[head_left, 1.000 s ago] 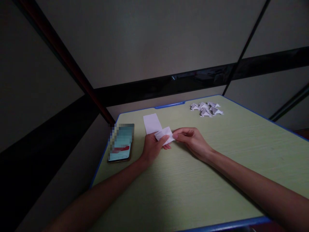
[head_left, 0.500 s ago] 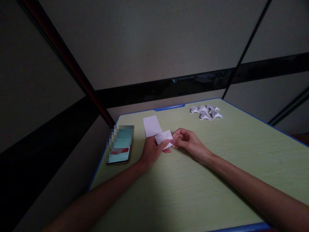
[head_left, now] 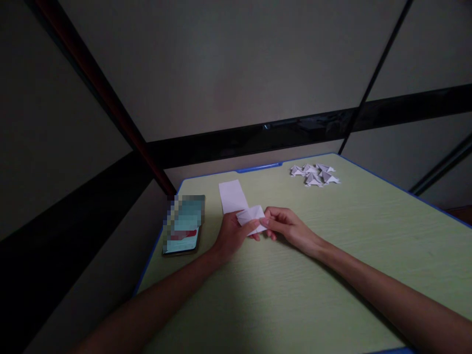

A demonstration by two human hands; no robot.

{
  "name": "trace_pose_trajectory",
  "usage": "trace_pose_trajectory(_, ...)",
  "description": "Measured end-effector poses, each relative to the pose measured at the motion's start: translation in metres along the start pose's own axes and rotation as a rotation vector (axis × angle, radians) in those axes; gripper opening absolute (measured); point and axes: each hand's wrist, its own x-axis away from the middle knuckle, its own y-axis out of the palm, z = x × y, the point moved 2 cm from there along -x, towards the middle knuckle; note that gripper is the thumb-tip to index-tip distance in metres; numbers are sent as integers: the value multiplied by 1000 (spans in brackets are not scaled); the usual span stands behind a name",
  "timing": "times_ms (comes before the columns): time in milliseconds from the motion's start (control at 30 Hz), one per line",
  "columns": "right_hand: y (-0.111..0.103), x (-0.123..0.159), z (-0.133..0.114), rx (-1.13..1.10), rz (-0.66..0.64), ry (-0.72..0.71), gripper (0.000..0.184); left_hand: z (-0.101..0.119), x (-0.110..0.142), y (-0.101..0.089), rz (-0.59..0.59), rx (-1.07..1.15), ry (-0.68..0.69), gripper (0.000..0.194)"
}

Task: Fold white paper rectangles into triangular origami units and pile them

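Observation:
A small white folded paper (head_left: 251, 218) is held just above the pale green table (head_left: 332, 255) between both hands. My left hand (head_left: 234, 234) pinches its left side with thumb on top. My right hand (head_left: 287, 225) pinches its right edge with curled fingers. A flat white paper slip (head_left: 232, 195) lies on the table just behind the hands.
A phone (head_left: 184, 223) with a lit screen lies at the table's left edge. Several folded white paper figures (head_left: 314, 174) sit in a cluster at the far right corner. The table has a blue rim; dark walls and beams stand behind it.
My right hand's fingers have curled tighter on the paper's right edge, and the paper has been folded in a little. Both hands stay in the same spot.

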Motion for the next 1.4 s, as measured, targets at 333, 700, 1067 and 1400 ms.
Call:
trace_pose_trajectory(333,-5,-4,2,54,60,-73,35,-2,-3,2,-69,-12,-15,17)
trace_pose_trajectory(700,-2,0,-3,103,-86,-82,32,-2,-4,1,-122,-38,-21,15)
trace_pose_trajectory(1067,3,2,-2,66,-201,-39,32,-4,0,1,-308,-86,-121,18)
trace_pose_trajectory(1400,6,6,-1,-71,-251,-19,30,-2,4,2,-361,-75,-195,17)
